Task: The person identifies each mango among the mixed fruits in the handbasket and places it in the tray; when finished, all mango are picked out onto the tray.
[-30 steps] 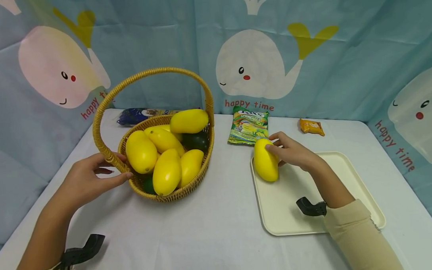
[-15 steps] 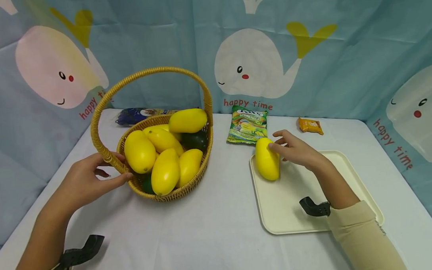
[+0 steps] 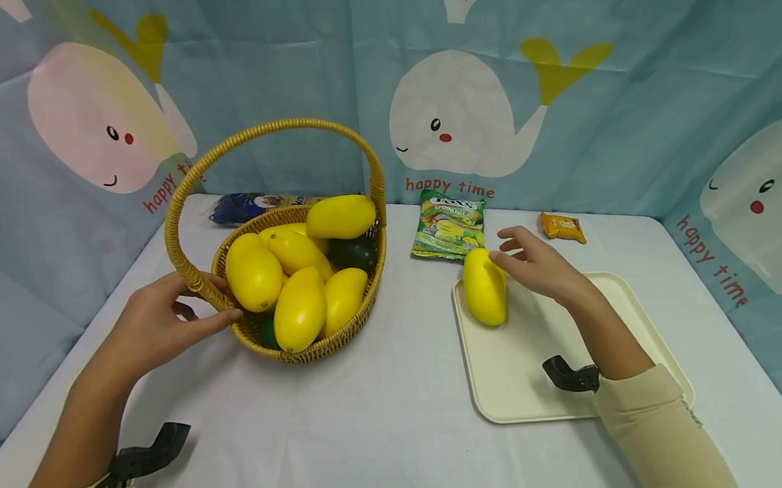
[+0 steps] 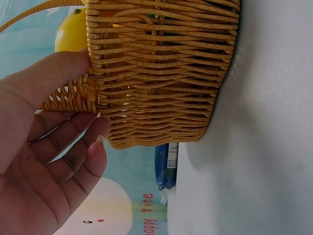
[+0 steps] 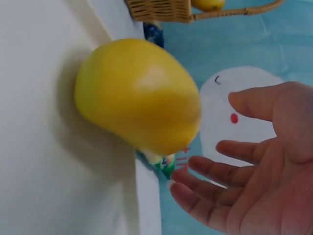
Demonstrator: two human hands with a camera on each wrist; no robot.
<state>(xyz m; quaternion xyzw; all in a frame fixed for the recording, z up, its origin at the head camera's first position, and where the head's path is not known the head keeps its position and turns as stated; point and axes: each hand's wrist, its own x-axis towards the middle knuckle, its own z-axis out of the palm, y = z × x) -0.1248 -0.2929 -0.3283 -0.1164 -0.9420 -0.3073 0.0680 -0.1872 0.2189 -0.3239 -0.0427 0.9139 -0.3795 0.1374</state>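
My left hand [image 3: 154, 320] grips the rim of a wicker basket [image 4: 161, 63] at the foot of its tall arched handle [image 3: 283, 126], thumb in front and fingers behind. Inside the basket lie several yellow mangoes [image 3: 300, 309] and some dark green rounded things [image 3: 355, 254]. Another mango [image 3: 485, 287] rests on the far left corner of a cream tray [image 3: 532, 383]. Just above and right of that mango is my right hand [image 3: 537, 267], fingers loosely spread and holding nothing. The right wrist view shows a gap between this hand [image 5: 264, 171] and the mango [image 5: 139, 95].
A green candy bag [image 3: 448, 227] lies behind the tray's left corner. Farther right is a small orange packet [image 3: 562, 227]. Behind the basket there is a dark blue package [image 3: 237, 208]. A blue whale-print curtain [image 3: 282, 75] backs the white table [image 3: 397, 430].
My right hand has let go of the mango on the tray and risen slightly up and to the right, fingers spreading. My left hand has stayed on the basket.
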